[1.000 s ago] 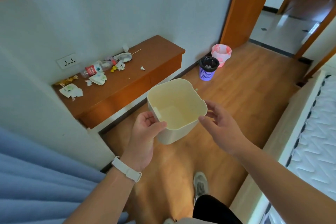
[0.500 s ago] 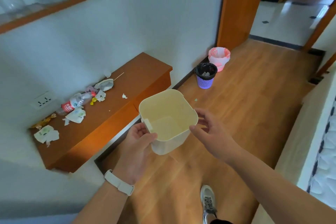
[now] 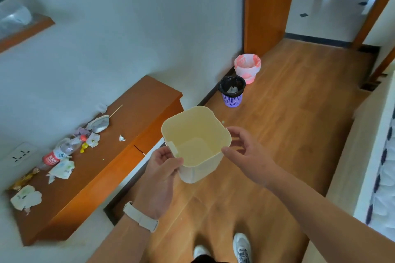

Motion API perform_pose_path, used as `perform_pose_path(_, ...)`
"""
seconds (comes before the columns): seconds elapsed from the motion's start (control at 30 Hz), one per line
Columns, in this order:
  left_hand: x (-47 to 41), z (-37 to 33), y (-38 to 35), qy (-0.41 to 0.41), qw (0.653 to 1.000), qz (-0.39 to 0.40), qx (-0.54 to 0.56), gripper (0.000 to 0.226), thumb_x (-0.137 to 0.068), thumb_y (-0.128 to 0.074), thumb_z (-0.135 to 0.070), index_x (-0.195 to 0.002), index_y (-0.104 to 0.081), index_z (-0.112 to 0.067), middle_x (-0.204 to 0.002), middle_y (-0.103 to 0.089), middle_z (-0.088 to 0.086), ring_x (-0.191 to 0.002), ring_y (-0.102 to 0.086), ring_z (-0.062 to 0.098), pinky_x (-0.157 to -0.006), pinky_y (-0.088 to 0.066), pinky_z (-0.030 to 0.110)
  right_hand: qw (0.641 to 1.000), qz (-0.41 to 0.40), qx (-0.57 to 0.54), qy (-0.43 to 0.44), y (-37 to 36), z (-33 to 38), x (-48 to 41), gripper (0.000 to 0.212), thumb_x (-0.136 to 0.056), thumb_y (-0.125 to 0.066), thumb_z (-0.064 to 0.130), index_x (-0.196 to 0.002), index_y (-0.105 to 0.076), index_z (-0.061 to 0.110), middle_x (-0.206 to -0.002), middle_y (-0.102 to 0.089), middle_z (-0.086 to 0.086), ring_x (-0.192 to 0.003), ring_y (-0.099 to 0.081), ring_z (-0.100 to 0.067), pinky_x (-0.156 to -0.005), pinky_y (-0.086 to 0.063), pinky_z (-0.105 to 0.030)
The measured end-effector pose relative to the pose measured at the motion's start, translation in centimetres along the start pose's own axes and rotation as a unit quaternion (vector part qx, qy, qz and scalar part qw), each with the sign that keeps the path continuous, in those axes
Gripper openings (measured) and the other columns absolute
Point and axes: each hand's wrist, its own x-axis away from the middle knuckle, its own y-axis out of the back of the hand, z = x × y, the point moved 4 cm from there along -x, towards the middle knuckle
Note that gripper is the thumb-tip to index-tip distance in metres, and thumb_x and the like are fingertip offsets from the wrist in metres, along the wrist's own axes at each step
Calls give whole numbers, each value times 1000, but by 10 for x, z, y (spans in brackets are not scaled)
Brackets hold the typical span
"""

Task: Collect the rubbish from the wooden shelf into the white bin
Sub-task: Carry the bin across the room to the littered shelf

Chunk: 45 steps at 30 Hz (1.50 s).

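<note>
I hold an empty, cream-white square bin (image 3: 197,134) above the wooden floor, to the right of the shelf. My left hand (image 3: 160,175) grips its near left rim. My right hand (image 3: 248,153) hovers at its right rim with fingers spread, barely touching or just off it. The low wooden shelf (image 3: 132,121) runs along the wall at left. On it lie a plastic bottle with a red label (image 3: 61,151), crumpled white papers (image 3: 63,168) (image 3: 25,197), a gold wrapper (image 3: 23,179), a grey-white wrapper (image 3: 99,124), a small paper scrap (image 3: 122,138) and a thin stick (image 3: 116,111).
A purple basket with a black liner (image 3: 232,94) and a pink-lined bin (image 3: 248,67) stand on the floor by the wall. An open wooden door (image 3: 267,6) is beyond them. A bed edge (image 3: 367,156) runs along the right. My shoes (image 3: 241,246) show below.
The view has swung closer to the shelf, which now sits lower left. The bin stays in my left hand; my right hand remains at its right rim.
</note>
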Motion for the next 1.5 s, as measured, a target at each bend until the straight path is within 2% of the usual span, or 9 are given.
perform_pose_path(0.23, -29, 5, -2, 7, 1000, -5, 21, 73, -55, -78, -23, -121, -54, -6, -106, -71, 10, -96, -71, 20, -76, -57, 26, 1000, 10, 18, -23, 8, -13, -30, 43, -75, -64, 49, -117, -55, 45, -117, -64, 23, -107, -62, -2, -86, -53, -27)
perform_pose_path(0.43, -72, 1, 0, -4, 999, 18, 37, 59, -57, -76, -20, -111, -60, -8, -94, -76, 3, -90, -70, 19, -76, -58, 26, 998, 15, 45, -27, 7, -13, -72, 41, -79, -64, 45, -118, -54, 46, -118, -63, 25, -109, -61, 0, -81, -52, -19)
perform_pose_path(0.6, -120, -14, 22, -4, 997, 6, 80, 69, -55, -77, -21, -119, -56, -3, -103, -70, 12, -90, -70, 20, -73, -57, 24, 997, 22, 65, -28, -9, -6, -125, 38, -89, -67, 27, -122, -54, 39, -118, -64, 24, -110, -61, -1, -82, -51, -16)
perform_pose_path(0.73, -160, -31, 52, -18, 995, -22, 100, 73, -54, -77, -19, -122, -54, -1, -108, -66, 17, -91, -68, 20, -72, -55, 23, 994, 48, 94, -15, -36, 8, -180, 36, -87, -67, 29, -116, -55, 47, -115, -64, 27, -108, -61, 2, -80, -50, -13)
perform_pose_path(0.8, -177, -42, 71, -23, 992, -34, 115, 73, -54, -76, -19, -121, -54, -1, -107, -65, 16, -88, -69, 18, -71, -55, 22, 992, 66, 108, -12, -56, 17, -209, 35, -82, -66, 40, -112, -54, 54, -114, -64, 29, -108, -61, 3, -81, -51, -15)
perform_pose_path(0.9, -200, -56, 106, -34, 989, -57, 129, 76, -55, -76, -19, -124, -52, 1, -109, -65, 18, -92, -67, 21, -72, -56, 24, 988, 94, 122, -1, -90, 24, -250, 45, -75, -63, 54, -118, -53, 49, -115, -63, 30, -109, -61, 3, -83, -51, -19)
perform_pose_path(1.07, -229, -78, 160, -55, 984, -105, 131, 66, -58, -75, -16, -119, -55, -3, -101, -72, 10, -89, -71, 19, -70, -56, 24, 982, 135, 127, 18, -144, 27, -300, 52, -76, -63, 52, -125, -52, 39, -114, -63, 30, -108, -61, 2, -83, -51, -20)
perform_pose_path(1.27, -236, -88, 216, -74, 967, -199, 139, 67, -53, -78, -21, -115, -57, -4, -86, -75, 0, -85, -70, 18, -68, -55, 23, 958, 228, 172, 24, -206, 33, -353, 36, -88, -67, 42, -116, -47, 55, -114, -60, 34, -107, -58, 8, -85, -51, -17)
perform_pose_path(1.5, -234, -75, 269, -66, 930, -337, 135, 45, -65, -69, -14, -108, -61, -5, -88, -77, 2, -92, -71, 25, -75, -58, 28, 911, 366, 187, 27, -291, 16, -403, 33, -90, -65, 40, -112, -46, 56, -111, -55, 43, -103, -56, 16, -79, -47, -14)
